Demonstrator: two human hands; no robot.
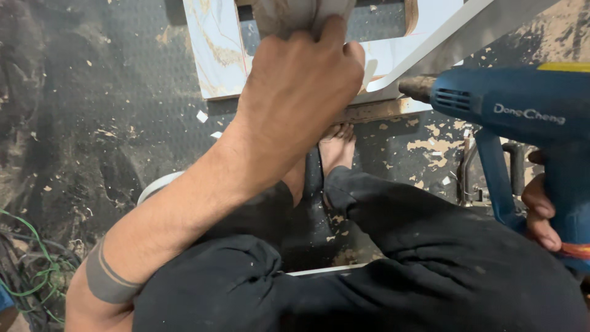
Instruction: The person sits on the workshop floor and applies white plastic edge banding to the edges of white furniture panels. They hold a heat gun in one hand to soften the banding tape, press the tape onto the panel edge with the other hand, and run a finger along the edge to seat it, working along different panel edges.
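My left hand [301,80] is closed on a crumpled grey cloth [289,12] and presses it onto a white marble-patterned board [212,55] with a cut-out opening. My right hand [541,209] grips the handle of a blue heat gun [522,110], whose metal nozzle [418,87] points left at the board's near edge, close to my left hand. A pale edging strip [442,43] runs diagonally from that edge up to the right. My bare foot [337,146] rests under the board's edge.
The dark textured floor [104,123] is littered with chips and dust. Green and dark cables [31,270] lie at the lower left. A white curved object [157,184] shows beside my left forearm. My legs in black trousers [399,270] fill the bottom.
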